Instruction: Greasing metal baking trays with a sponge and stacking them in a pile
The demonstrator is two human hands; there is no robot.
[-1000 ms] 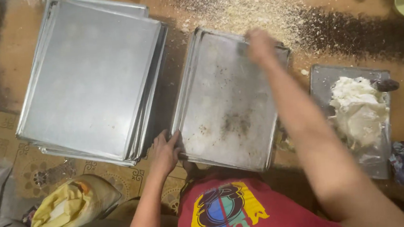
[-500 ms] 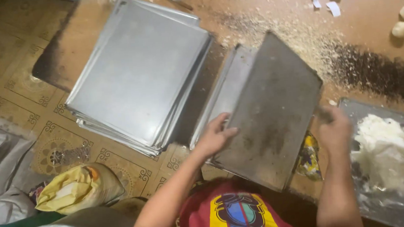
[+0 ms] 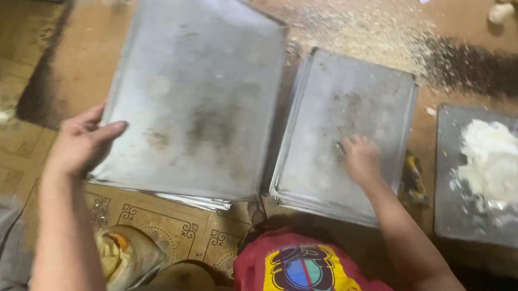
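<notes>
Holding a large tray (image 3: 196, 95) by its left edge, the left hand (image 3: 80, 144) grips it over the stack at upper left of the frame. The right hand (image 3: 362, 159) rests flat, ungripping, on a second tray (image 3: 353, 95) at centre. Dough (image 3: 494, 158) lies on a board (image 3: 462, 222) at right.

Red T-shirt (image 3: 309, 274) at 6 o'clock, round collar, chest print: yellow patch with jagged edges, dark blue dome shape, teal and red stripe inside. Both forearms bare, no sleeves reaching them. Left hand (image 3: 80, 144) at 9 o'clock, right hand (image 3: 361, 158) near 4 o'clock: no gloves, rings or watch visible.
</notes>
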